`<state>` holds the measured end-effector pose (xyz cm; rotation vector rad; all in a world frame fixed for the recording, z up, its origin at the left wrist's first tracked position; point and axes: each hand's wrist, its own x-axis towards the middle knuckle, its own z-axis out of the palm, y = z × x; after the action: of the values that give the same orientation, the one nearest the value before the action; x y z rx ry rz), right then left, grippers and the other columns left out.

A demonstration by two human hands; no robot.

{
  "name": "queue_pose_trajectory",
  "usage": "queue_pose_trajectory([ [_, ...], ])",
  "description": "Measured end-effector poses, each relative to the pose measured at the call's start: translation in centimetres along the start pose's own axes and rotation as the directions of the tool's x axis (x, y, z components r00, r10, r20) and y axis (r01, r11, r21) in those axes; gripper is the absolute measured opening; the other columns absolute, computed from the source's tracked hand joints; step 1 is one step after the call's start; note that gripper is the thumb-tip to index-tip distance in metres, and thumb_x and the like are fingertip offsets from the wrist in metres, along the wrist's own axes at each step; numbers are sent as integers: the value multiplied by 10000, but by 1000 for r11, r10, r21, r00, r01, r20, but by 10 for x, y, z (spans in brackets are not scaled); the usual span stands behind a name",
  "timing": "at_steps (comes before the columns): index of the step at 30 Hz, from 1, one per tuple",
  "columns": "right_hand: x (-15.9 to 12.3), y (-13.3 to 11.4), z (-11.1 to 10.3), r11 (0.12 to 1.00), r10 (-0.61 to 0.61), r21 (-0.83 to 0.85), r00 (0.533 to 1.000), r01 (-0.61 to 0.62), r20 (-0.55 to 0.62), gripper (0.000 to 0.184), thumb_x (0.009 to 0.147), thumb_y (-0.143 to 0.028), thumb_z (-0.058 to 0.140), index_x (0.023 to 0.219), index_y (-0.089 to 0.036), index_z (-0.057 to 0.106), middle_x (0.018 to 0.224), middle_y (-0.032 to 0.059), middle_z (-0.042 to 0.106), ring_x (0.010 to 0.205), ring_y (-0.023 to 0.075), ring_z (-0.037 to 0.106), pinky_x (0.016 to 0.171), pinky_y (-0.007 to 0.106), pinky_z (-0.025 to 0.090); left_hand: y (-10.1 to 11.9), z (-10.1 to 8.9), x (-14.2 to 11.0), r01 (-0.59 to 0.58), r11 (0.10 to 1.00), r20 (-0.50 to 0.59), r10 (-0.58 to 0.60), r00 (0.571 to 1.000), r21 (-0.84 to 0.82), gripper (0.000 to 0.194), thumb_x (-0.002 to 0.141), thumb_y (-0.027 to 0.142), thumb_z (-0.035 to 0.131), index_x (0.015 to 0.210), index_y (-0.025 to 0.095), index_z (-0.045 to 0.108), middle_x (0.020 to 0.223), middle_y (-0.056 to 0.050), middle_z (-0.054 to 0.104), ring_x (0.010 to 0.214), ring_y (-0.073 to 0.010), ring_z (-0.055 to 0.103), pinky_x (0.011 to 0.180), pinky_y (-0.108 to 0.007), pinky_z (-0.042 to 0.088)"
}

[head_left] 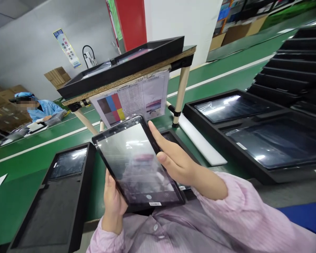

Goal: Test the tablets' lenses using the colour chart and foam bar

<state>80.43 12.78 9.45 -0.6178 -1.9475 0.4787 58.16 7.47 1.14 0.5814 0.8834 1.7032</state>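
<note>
Lower centre of the frame: tablet [138, 163] held up off the bench [21, 196], tilted, its top corner toward the upper left and its bottom edge with a small white label toward the lower right. Screen lit, pale and blurry.

Left hand [113, 202] under the tablet's lower left edge, grip closed on that edge, thumb lying along the black bezel, the other fingers hidden behind the device. Tablet rising up and to the right out of this grip, most of its body above the hand.

Right hand [173, 158] at the tablet's right edge, grip apart, fingers straight and together, pointing toward the upper left, their tips beside the upper right bezel. Palm facing the screen side; contact with the edge hard to make out. Pink striped sleeves [226, 207] on both arms, filling the bottom of the frame.

Lower left: black tray [76, 196] on the green bench, with 1 dark tablet [68, 163] in its upper compartment. Right side: 2 more black trays [226, 137] holding wrapped glossy screens [279, 142], and a stack of empty trays [300, 63] in the upper right. White foam strip [200, 140] lying between the centre and the right trays.

Upper centre: raised shelf [137, 75] on pale tube legs, carrying another black tray [126, 65], with a printed sheet [131, 100] with colour blocks hanging from its front edge, just behind the held tablet.

Far left: another person in blue cap and coat [35, 107], seated at the same green line.
</note>
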Motion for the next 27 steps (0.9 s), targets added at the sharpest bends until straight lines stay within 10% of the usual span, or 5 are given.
queue_pose_trajectory([
  [10, -43, 54, 24, 944, 324, 67, 946, -324, 1, 704, 1035, -561, 326, 1593, -417, -77, 1659, 12, 220, 1452, 259, 402, 1138, 518, 429, 17, -37, 5, 138, 956, -246, -73, 966, 259, 527, 807, 487, 777, 1287, 297, 671, 1353, -66, 669, 1213, -246, 652, 1022, -362, 539],
  [14, -78, 76, 5, 817, 573, 73, 789, -572, -222, 515, 1039, -552, 310, 1510, -385, 434, 1478, 43, 530, 1270, 249, 581, 1034, 501, 504, 21, -60, 25, 310, 881, -368, -173, 914, 357, 505, 863, 403, 723, 1327, 218, 643, 1371, -112, 652, 1261, -270, 620, 1090, -399, 488],
  [17, -96, 83, -6, 778, 553, -233, 813, -583, -183, 571, 1030, -574, 280, 1221, -275, 728, 1323, 93, 642, 1194, 284, 591, 1023, 546, 470, 11, -76, 39, 429, 826, -432, -257, 864, 365, 500, 906, 339, 653, 1383, 203, 593, 1357, -129, 658, 1273, -271, 611, 1132, -440, 440],
  [22, -113, 90, 7, 667, 551, -643, 830, -376, 85, 536, 1029, -521, 280, 1120, -337, 775, 1438, 55, 566, 1191, 372, 506, 902, 617, 430, 7, -88, 34, 134, 748, -212, 9, 977, 649, 491, 971, 436, 555, 1404, 205, 574, 1479, -130, 550, 1362, -241, 526, 1189, -403, 362],
  [27, -118, 95, 27, 644, 523, -700, 846, -309, 108, 474, 1032, -450, 319, 1207, -319, 740, 1504, 68, 498, 1334, 398, 426, 973, 607, 386, 16, -76, 22, -309, 97, 280, 235, 931, 946, 375, 991, 284, 483, 1322, 297, 658, 1308, -114, 565, 1237, -243, 528, 1124, -464, 394],
])
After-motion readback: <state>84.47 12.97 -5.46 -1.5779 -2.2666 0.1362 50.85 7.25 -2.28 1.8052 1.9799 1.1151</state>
